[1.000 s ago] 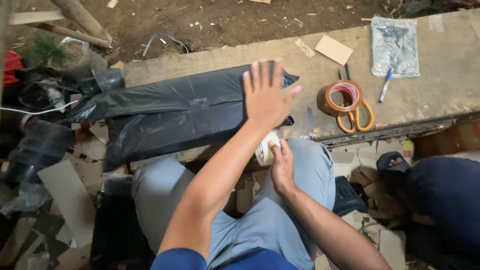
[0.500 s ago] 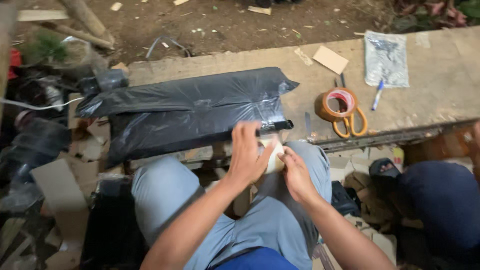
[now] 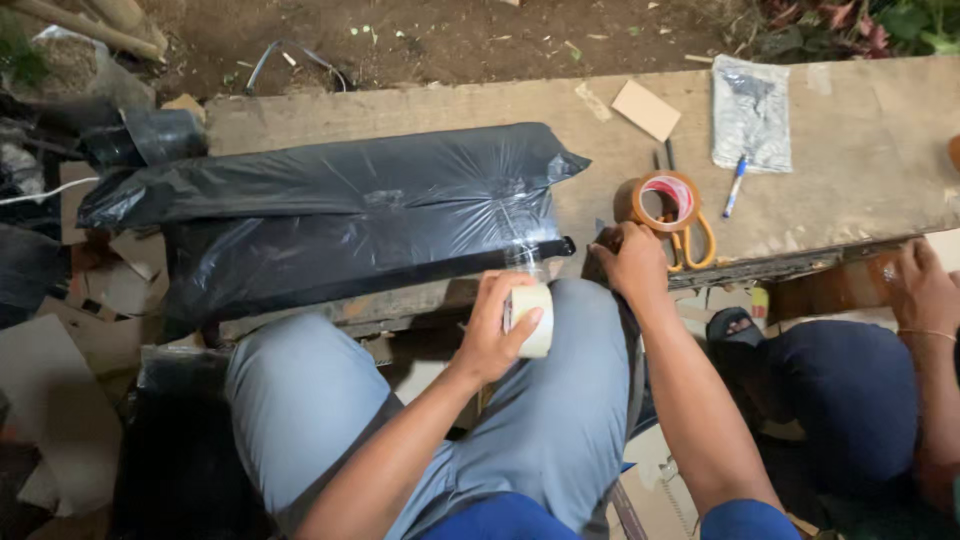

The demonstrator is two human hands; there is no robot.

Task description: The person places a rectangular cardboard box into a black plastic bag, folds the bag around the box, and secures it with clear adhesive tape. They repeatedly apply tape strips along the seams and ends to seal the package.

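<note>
Left hand (image 3: 492,335) grips a white tape roll (image 3: 530,318) against the black-wrapped parcel (image 3: 330,215). Right hand (image 3: 632,262) rests curled on the bench edge (image 3: 800,262), its grasp unclear, just beside orange-handled scissors (image 3: 690,235) and a brown tape ring (image 3: 665,198); another person's hand (image 3: 925,285) sits well apart.

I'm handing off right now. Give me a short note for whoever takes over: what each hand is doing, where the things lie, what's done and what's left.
Left hand: grips the clear tape roll over the knee, a strip running up to the black plastic package.
Right hand: on the bench edge, beside the orange-handled scissors and brown tape roll; holding nothing that can be seen.
Done: package wrapped, tape stuck on its right end.
Left: strip still uncut from the roll.
</note>
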